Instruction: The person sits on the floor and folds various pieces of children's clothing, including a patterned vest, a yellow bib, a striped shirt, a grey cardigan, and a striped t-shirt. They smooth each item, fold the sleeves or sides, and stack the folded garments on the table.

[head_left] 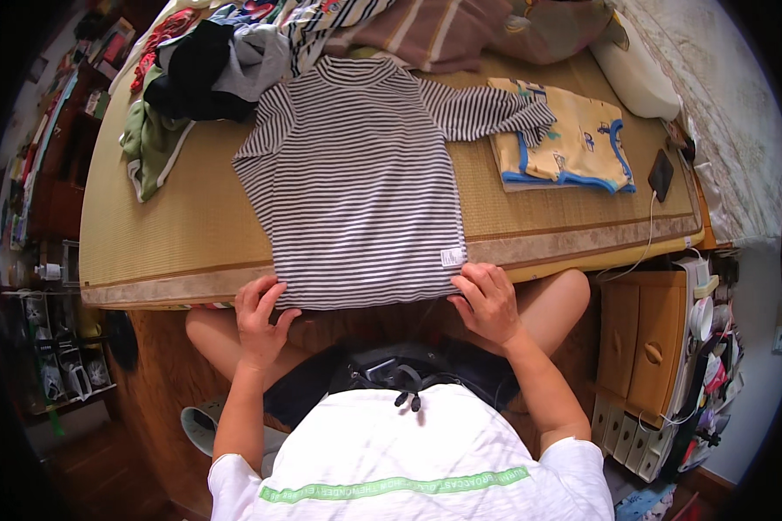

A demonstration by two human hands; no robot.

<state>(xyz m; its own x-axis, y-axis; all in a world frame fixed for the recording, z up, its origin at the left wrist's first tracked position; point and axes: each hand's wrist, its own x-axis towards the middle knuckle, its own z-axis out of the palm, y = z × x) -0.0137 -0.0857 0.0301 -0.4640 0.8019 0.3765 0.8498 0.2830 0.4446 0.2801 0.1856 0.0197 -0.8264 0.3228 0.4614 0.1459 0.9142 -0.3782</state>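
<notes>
Striped shirt (365, 191), sleeve (478, 113) over yellow garment (586, 135), clothes heap (202, 71)

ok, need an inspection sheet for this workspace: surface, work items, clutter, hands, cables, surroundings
Surface: tan woven mat, brown border.
Work items: striped high-neck top spread out, neck away from the person; its right-hand sleeve in the picture overlaps the folded yellow garment.
Clutter: clothes pile far left; brown striped blanket at the far edge.
Hands: left hand and right hand at opposite hem corners; grip unclear.
Cables: white cable from dark flat device, over mat edge.
Surroundings: wooden drawer cabinet at right.
</notes>
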